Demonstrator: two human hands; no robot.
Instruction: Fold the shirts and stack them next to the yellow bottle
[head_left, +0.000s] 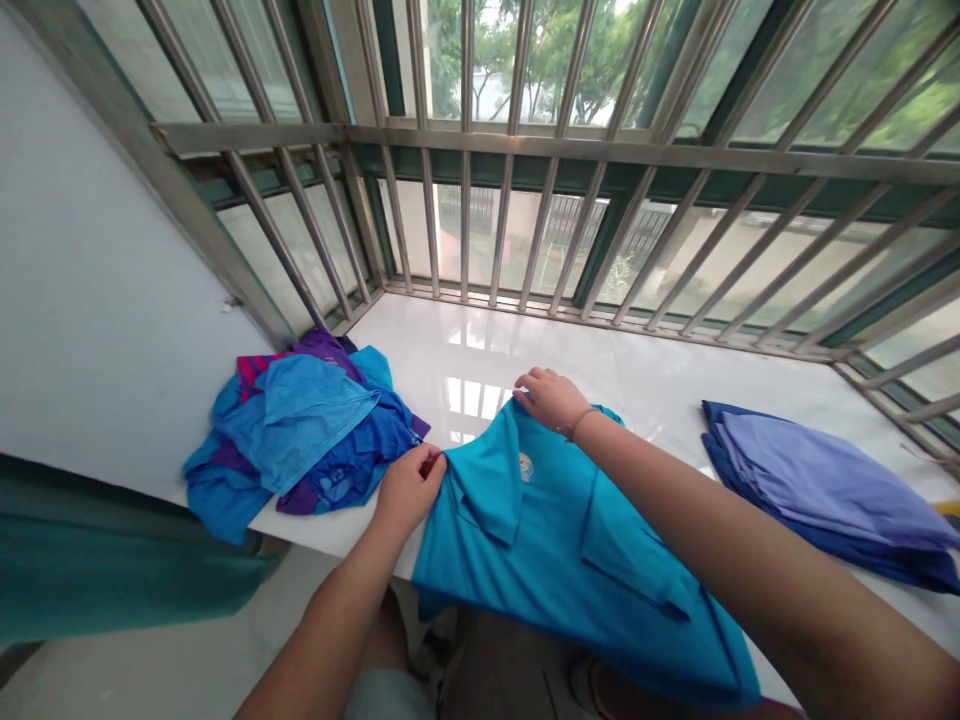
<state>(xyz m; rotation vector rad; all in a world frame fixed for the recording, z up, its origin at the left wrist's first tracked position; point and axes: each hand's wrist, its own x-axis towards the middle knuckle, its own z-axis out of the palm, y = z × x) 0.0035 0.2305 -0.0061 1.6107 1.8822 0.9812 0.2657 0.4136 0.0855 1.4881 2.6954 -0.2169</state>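
A teal-blue short-sleeved shirt (551, 530) lies spread over the white ledge, its lower part hanging over the front edge. A small pale round print shows near its top, and both sleeves lie folded inward on it. My left hand (409, 490) pinches the shirt's left upper corner between thumb and fingers. Along the top edge, my right hand (553, 402) reaches across the shirt, fingers bent and closed at the neck-side corner of the fabric. The wrist partly covers the collar area.
A crumpled pile of blue, purple and pink clothes (307, 430) sits on the left of the white ledge (630, 370). Folded lavender and navy garments (825, 480) lie at the right. Metal window bars (517, 145) rise behind; a green curtain (120, 550) hangs lower left.
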